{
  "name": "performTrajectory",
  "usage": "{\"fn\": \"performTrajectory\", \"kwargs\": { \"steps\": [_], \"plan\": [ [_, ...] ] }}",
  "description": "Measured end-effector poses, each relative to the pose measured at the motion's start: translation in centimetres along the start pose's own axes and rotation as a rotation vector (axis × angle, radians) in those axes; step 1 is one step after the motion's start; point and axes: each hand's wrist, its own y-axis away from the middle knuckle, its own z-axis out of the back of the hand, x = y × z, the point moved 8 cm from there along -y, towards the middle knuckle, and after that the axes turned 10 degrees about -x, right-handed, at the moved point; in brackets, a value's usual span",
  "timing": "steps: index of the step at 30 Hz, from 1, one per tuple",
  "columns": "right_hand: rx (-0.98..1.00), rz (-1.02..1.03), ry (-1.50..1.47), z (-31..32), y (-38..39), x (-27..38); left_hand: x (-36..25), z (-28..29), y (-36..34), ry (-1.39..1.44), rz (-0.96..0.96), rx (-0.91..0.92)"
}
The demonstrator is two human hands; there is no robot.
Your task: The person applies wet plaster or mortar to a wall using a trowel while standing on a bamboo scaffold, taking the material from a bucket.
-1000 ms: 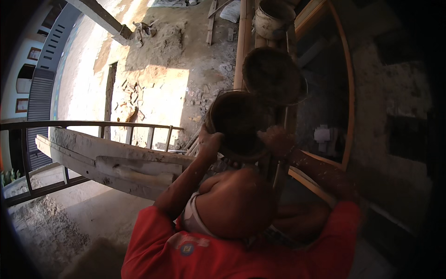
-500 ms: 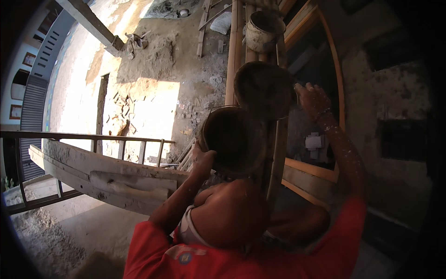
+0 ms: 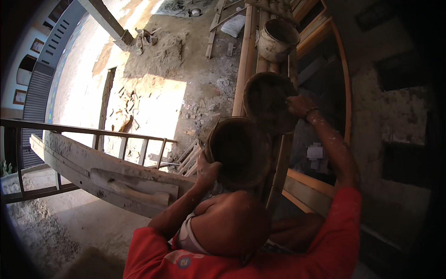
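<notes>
A dark, dirt-caked bucket (image 3: 239, 151) stands before my knees with its mouth up and a thin wire handle at its edge. My left hand (image 3: 207, 170) grips its left rim, the thumb over the edge. Just beyond it is a wide, dark round basin (image 3: 269, 100), its inside too shadowed to read. At that basin's right edge my right hand (image 3: 299, 106) has its fingers curled over the rim; what they hold, if anything, is hidden. Farther off, a pale, mortar-smeared bucket (image 3: 278, 41) stands upright.
The buckets rest on bamboo poles (image 3: 245, 88), high above a rubble-strewn ground. A wooden plank (image 3: 111, 172) and a dark ladder-like frame (image 3: 83, 131) lie at my left. An orange wooden frame (image 3: 344, 79) runs along the right. A concrete post (image 3: 104, 21) stands far left.
My right hand has moved left, from beside the basin onto its rim. My left hand keeps its hold on the near bucket. The whole view has shifted slightly.
</notes>
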Motion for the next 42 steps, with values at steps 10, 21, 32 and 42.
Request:
{"fn": "performTrajectory", "kwargs": {
  "steps": [10, 21, 32, 42],
  "plan": [
    [-0.127, -0.025, -0.376, -2.2, 0.9, -0.6, -1.5, -0.1, 0.4, 0.026, 0.066, 0.033],
    [-0.195, -0.078, -0.592, -3.5, 2.1, 0.5, -1.5, -0.4, -0.1, 0.008, -0.024, 0.04],
    [-0.145, -0.164, -0.886, -2.7, 4.9, 1.4, -1.2, -0.6, 0.0, 0.094, 0.028, 0.106],
    [-0.23, -0.157, -0.875, -0.8, 5.7, 0.0, -2.1, -0.7, 0.3, 0.079, 0.054, 0.066]
  ]
}}
